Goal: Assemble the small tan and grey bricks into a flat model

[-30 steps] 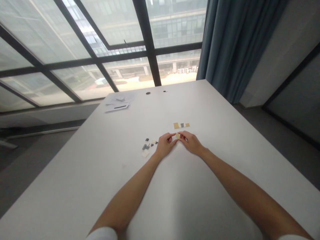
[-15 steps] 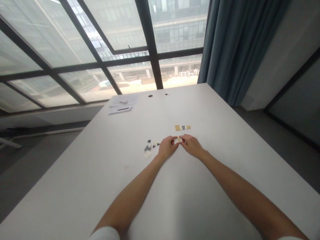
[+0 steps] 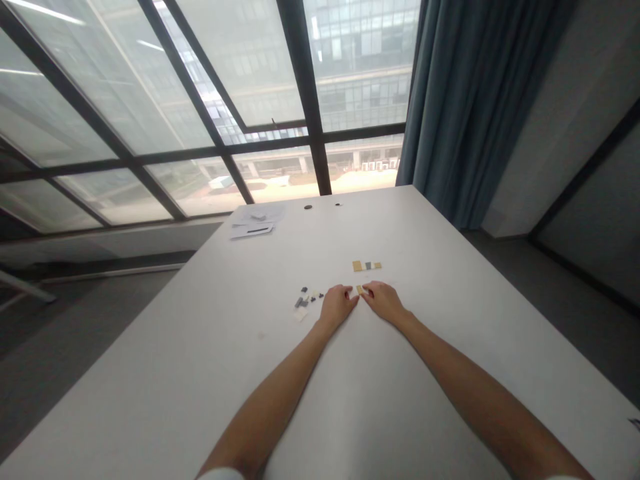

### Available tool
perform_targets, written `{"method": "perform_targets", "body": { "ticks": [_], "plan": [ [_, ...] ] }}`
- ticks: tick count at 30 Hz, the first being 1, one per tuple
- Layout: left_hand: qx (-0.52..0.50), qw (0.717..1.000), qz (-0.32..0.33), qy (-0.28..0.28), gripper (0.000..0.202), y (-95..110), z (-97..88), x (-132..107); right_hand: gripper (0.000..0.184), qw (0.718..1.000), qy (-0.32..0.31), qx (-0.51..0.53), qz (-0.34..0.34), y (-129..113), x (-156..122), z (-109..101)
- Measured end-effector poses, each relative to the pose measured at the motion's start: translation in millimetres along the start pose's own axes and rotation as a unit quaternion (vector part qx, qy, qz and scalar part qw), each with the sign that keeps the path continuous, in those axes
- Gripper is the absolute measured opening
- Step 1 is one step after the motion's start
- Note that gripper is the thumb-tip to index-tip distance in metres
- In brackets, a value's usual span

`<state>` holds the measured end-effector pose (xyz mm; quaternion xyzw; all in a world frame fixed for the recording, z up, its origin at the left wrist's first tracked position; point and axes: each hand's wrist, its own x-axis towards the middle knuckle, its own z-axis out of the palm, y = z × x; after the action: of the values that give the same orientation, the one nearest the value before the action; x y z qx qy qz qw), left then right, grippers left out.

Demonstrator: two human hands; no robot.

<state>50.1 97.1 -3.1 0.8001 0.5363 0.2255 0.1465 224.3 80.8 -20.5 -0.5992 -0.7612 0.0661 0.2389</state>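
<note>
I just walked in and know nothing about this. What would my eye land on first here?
Two bare arms stretch across a white table, the left hand and right hand meeting at a small tan piece. Just beyond lies a short row of tan and grey pieces; left of the hands, a scatter of tiny grey bits. A tall window fills the background.
</note>
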Motion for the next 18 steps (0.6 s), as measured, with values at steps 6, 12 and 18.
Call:
{"method": "perform_targets", "body": {
  "ticks": [6,12,18],
  "plan": [
    [0.025,0.999,-0.014,-0.014,0.025,1.8,1.3,1.0,0.023,0.998,-0.023,0.012,0.050,-4.2,1.8,-1.4],
    [0.032,0.999,-0.035,-0.017,0.031,-0.9,4.2,10.3,0.025,0.996,-0.023,0.004,0.086,-5.7,12.0,4.2],
    [0.047,0.998,-0.048,-0.002,0.031,-3.4,7.2,27.8,0.026,0.992,-0.020,-0.006,0.121,-6.0,29.1,6.6]
  ]
}}
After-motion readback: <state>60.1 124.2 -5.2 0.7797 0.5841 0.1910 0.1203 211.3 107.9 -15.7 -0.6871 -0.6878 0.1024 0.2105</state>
